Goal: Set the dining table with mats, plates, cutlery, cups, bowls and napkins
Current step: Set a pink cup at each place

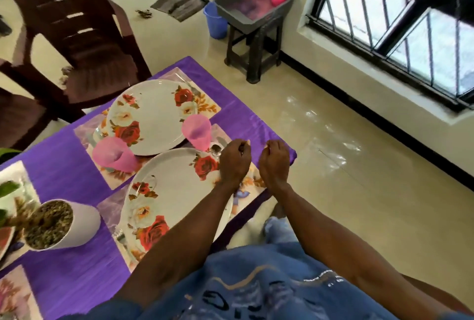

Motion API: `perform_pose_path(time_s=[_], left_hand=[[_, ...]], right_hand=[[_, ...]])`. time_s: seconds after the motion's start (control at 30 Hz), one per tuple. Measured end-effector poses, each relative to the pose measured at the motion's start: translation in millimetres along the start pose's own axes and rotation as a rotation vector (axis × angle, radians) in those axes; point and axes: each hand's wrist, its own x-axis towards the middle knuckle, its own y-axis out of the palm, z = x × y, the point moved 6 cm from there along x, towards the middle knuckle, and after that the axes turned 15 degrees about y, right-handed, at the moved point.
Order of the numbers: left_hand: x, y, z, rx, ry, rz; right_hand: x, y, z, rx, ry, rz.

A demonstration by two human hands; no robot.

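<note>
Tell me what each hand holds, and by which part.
The left hand has its fingers curled at a spoon beside the near plate, apparently at the handle end, which is hidden. The right hand is curled and seems empty.

A: Daylight from the barred window (400, 19) upper right; room bright, panes washed out white.
B: Glare?
A: White patches on the glossy floor (333, 150) under it. Shadows soft.
B: Sharpness?
A: Soft overall, smeared. Potted plant (51, 225) at left edge blurred worst. Wide-angle bend: window bars and bench (64, 173) edges lean.
</note>
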Motion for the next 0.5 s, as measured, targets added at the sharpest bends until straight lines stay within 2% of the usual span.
perform_pose_path(time_s=[0.1, 0.3, 0.5], left_hand=[[22.5, 26.1, -11.7, -0.002, -0.002, -0.009], [90.4, 121.9, -41.3, 0.060, -0.010, -0.025], [135.1, 251.6, -91.7, 0.200, -0.055, 0.171]], right_hand=[[32.1, -9.9, -11.8, 0.016, 0.035, -0.045], [141.2, -35.3, -47.0, -0.034, 0.045, 0.033], [237.6, -70.3, -106.8, -0.313, 0.033, 0.256]])
